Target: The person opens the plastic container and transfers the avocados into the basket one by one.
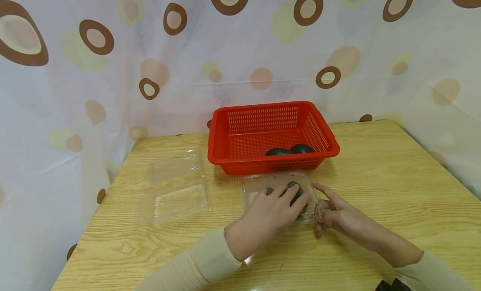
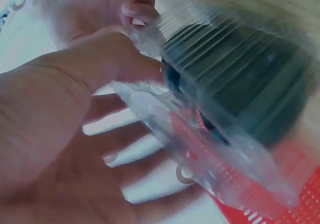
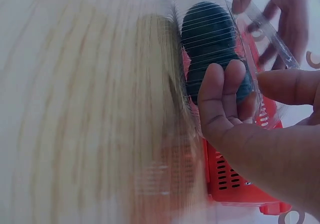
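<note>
Fruits [image 3: 207,28] already sit in the clear container [image 1: 259,181] just in front of the red basket [image 1: 240,160], right hand [image 1: 340,216] pinching the container's edge, left hand [image 1: 268,213] spread over it, two more fruits [image 1: 302,148] left inside the basket.

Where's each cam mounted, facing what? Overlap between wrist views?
Head: worn on the head, facing forward and down at the tabletop and red basket; left hand, right hand and sleeves show.
Left wrist: looks across the left hand at the clear container; right hand at upper left.
Right wrist: looks past the right hand at the clear container and tabletop; left hand at upper right.
Wrist views share: both hands, clear container, dark rounded items, red basket.
</note>
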The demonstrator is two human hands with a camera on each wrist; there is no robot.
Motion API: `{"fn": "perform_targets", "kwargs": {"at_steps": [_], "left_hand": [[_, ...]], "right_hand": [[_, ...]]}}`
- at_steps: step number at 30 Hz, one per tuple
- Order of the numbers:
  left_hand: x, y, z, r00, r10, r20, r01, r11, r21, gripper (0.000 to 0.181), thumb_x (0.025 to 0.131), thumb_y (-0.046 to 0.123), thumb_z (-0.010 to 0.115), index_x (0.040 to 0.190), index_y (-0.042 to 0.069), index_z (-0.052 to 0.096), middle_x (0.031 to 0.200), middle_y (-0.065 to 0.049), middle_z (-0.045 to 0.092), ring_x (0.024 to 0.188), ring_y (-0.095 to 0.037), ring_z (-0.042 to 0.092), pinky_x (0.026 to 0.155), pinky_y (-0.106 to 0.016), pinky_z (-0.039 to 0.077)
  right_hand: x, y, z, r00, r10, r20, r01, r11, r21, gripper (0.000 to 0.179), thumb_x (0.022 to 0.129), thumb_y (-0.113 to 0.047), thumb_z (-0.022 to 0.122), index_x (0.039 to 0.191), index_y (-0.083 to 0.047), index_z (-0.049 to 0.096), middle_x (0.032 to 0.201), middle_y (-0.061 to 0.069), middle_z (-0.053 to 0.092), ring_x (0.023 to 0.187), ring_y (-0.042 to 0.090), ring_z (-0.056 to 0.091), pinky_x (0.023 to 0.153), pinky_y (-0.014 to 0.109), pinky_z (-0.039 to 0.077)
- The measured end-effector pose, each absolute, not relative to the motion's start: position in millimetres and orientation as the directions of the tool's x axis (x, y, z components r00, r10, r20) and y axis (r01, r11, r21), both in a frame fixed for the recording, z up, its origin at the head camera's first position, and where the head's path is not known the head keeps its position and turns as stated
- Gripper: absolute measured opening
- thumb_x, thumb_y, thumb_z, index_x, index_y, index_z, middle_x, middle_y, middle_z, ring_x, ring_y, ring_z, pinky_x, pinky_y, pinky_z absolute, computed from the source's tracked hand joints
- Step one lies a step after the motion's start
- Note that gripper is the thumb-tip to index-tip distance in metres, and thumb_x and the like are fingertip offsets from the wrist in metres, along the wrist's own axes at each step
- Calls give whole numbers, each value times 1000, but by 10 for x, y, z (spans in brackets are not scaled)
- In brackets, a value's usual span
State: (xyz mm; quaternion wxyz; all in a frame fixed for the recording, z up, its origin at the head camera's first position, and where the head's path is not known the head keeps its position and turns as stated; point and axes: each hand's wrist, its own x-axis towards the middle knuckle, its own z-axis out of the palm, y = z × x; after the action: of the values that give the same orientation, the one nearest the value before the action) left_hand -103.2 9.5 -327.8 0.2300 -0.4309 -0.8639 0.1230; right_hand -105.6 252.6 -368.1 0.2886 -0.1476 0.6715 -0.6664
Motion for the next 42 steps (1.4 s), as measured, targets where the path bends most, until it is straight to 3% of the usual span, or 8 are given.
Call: {"fn": "perform_targets", "kwargs": {"at_steps": [6, 10, 16, 18, 23, 32, 36, 42], "left_hand": [[-949, -6, -3283, -715, 697, 52, 663, 700, -267, 73, 96, 21, 66, 156, 31, 27, 151, -5, 45, 133, -27, 51, 88, -53, 57], [-950, -14, -3276, -693, 720, 42, 673, 666, -322, 74, 97, 23, 65, 157, 30, 23, 152, -6, 45, 131, -30, 52, 83, -61, 56], [-1051, -85, -3249, -539, 769, 344, 661, 639, -394, 62, 93, 24, 69, 148, 28, 42, 134, -1, 59, 115, -24, 60, 62, -37, 59], [-1088, -123, -3228, -496, 770, 400, 677, 632, -377, 60, 92, 20, 70, 146, 28, 45, 128, 1, 61, 112, -21, 60, 65, -33, 58], [-1152, -195, -3141, -553, 754, 354, 719, 647, -255, 63, 89, 16, 74, 144, 24, 44, 123, 0, 64, 110, -18, 63, 80, -34, 60], [-1357, -277, -3078, -541, 662, 519, 676, 709, -199, 46, 87, 10, 76, 126, 14, 52, 108, -3, 72, 83, -16, 69, 52, -22, 54], [-1437, -326, -3045, -547, 609, 574, 632, 750, -194, 51, 86, 11, 77, 131, 11, 54, 115, -6, 70, 98, -21, 69, 62, -26, 60], [-1468, -427, -3014, -537, 571, 620, 601, 776, -194, 60, 87, 9, 75, 140, 8, 49, 131, -12, 61, 122, -28, 59, 98, -39, 55]], "right_hand": [[-1050, 2525, -3661, -800, -570, -187, 159, 98, -982, 84, 93, 5, 45, 157, -9, -8, 89, 3, 46, 81, 20, 60, 77, 40, 57], [-1053, 2526, -3648, -797, -570, -201, 161, 121, -980, 85, 93, 4, 46, 158, -9, -8, 92, 5, 48, 82, 20, 61, 79, 40, 57], [-1046, 2596, -3632, -806, -557, -200, 158, 123, -980, 84, 93, 6, 44, 158, -10, -7, 92, 6, 43, 82, 20, 62, 80, 38, 57], [-1045, 2618, -3639, -799, -570, -190, 150, 117, -982, 83, 94, 5, 43, 158, -10, -8, 91, 5, 41, 82, 19, 62, 80, 39, 57], [-1036, 2638, -3652, -779, -597, -194, 147, 127, -981, 84, 97, 1, 46, 158, -9, -10, 91, 4, 45, 84, 22, 65, 82, 39, 58], [-991, 2581, -3637, -761, -599, -249, 161, 198, -967, 81, 98, -5, 52, 157, -8, -4, 94, 8, 52, 85, 26, 66, 83, 41, 58], [-979, 2547, -3638, -758, -606, -240, 153, 192, -969, 81, 97, -2, 52, 156, -8, -3, 93, 9, 53, 84, 26, 67, 82, 43, 59], [-950, 2546, -3628, -755, -603, -258, 181, 186, -966, 81, 95, 0, 52, 156, -13, -1, 94, 9, 53, 84, 26, 67, 81, 44, 59]]}}
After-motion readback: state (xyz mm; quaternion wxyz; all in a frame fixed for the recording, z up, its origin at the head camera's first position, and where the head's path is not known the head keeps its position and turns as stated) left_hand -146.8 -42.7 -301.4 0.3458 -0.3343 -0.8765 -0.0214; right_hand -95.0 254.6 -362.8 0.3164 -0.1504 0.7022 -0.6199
